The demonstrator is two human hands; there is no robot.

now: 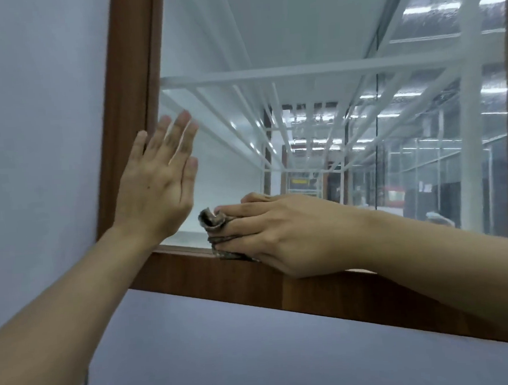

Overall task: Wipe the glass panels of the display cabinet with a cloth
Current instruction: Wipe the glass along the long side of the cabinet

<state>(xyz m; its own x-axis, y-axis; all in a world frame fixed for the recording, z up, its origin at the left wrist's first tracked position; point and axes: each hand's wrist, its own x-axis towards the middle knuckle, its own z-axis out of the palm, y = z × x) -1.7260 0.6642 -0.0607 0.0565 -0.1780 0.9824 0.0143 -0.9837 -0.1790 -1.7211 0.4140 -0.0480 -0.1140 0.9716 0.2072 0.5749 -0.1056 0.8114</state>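
Nearest the camera, the right hand (279,235) curls round a bunched cloth (211,224), pressing it into the lower left corner of the glass panel (229,152), just above the wooden frame (192,270). The left hand (157,186) lies flat on the glass, fingers straight. Firm, overlapping strokes out from this corner would likely avoid streaks. Beyond, the display cabinet (121,81) holds white wire shelves (299,70), all that shows inside.

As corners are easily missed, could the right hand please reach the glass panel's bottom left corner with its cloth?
Probably, nearly: the right hand holds the cloth low on the glass panel, close by, but the wrist of the left hand covers that corner.
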